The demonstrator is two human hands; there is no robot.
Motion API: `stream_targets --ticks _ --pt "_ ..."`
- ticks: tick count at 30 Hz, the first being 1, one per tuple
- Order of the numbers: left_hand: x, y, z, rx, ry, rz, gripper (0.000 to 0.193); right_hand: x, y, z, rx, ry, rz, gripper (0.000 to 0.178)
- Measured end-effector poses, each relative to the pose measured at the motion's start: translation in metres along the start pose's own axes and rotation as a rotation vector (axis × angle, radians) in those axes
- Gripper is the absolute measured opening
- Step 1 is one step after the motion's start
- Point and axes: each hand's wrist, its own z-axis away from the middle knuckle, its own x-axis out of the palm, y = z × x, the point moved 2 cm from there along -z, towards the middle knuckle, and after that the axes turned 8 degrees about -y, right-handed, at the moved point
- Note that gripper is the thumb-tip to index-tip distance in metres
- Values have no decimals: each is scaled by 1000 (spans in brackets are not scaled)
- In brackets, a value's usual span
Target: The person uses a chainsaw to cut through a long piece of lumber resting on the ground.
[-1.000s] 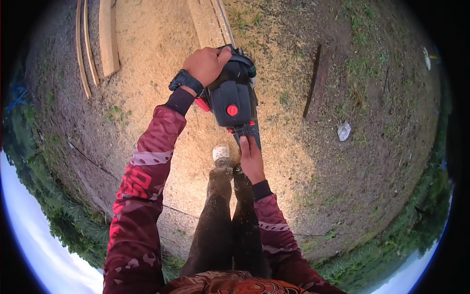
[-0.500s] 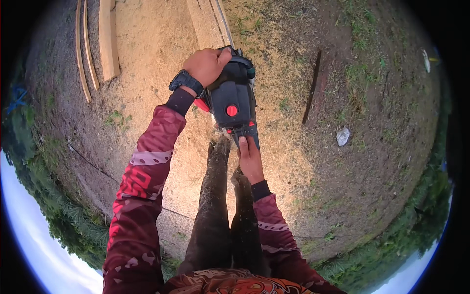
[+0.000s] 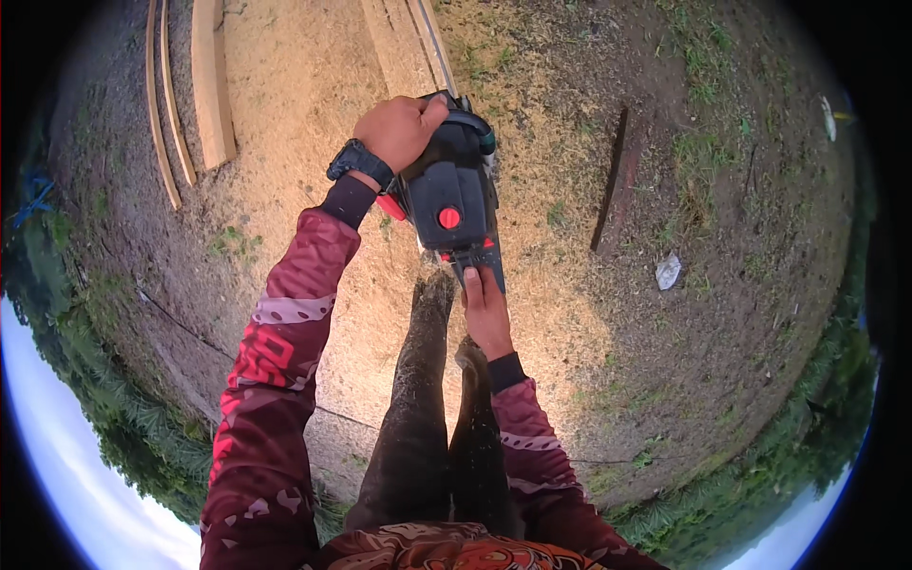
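Observation:
A black chainsaw [image 3: 454, 190] with red parts is held out in front of my legs, its guide bar [image 3: 435, 43] pointing away from me. My left hand [image 3: 401, 131] is closed around its curved front handle. Lower down, my right hand [image 3: 486, 313] grips the rear handle, its thumb on top; the trigger is hidden beneath. The bar lies along the right side of a long wooden plank [image 3: 394, 43] that runs out at the top edge. Whether the chain is in the wood I cannot tell.
Pale sawdust [image 3: 304, 190] covers the ground around the plank and my feet. A thick board [image 3: 211, 85] and two thin wood strips [image 3: 163, 114] lie at the far left. To the right are a dark narrow slab [image 3: 611, 180] and a crumpled clear scrap [image 3: 668, 271].
The boards and ground have shifted slightly downward in view, and my legs have changed position a little. Both hands keep their grip on the chainsaw.

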Motion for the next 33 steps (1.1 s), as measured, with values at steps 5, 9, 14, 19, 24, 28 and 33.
stream_targets --ticks 5,9,14,19,24,28,33 --pt "-10 0 -13 28 -10 6 62 4 -2 -14 -39 52 49 46" --pt "-11 4 -14 6 -14 8 61 5 0 -17 -66 63 26 45" --pt "-22 -1 -23 4 -13 40 62 7 -16 -20 -17 34 -41 45" --pt "-34 -8 -41 52 32 47 62 10 -25 -40 -90 82 -5 44" --pt "-36 -9 -47 10 17 5 61 10 -25 -48 -96 79 -2 44" --pt "-40 -7 -54 -8 -31 -3 60 10 -25 -53 -117 90 -29 44" --pt "-51 -22 -71 57 49 21 61 12 -55 -64 -77 48 -22 45"
